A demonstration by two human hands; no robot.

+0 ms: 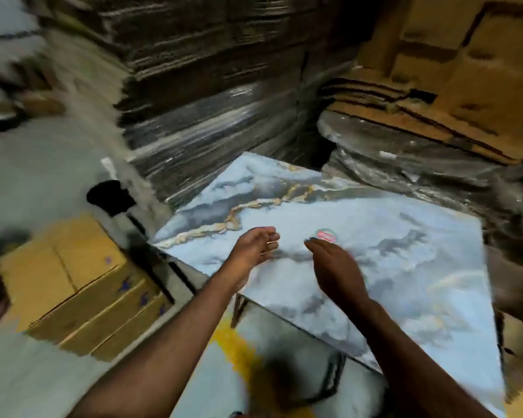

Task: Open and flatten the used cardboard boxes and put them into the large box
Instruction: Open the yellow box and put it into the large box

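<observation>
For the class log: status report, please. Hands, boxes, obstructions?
Left hand and right hand open, empty, above marble-pattern table. Closed cardboard boxes lower left, untouched. Nothing blocking; frame blurred.

Both hands hover over the desk (390, 236), the left hand (254, 245) beside the right hand (335, 267), with cardboard boxes (73, 282) on the floor (37, 176) to its left and stacked flattened cardboard (209, 86) behind.
</observation>
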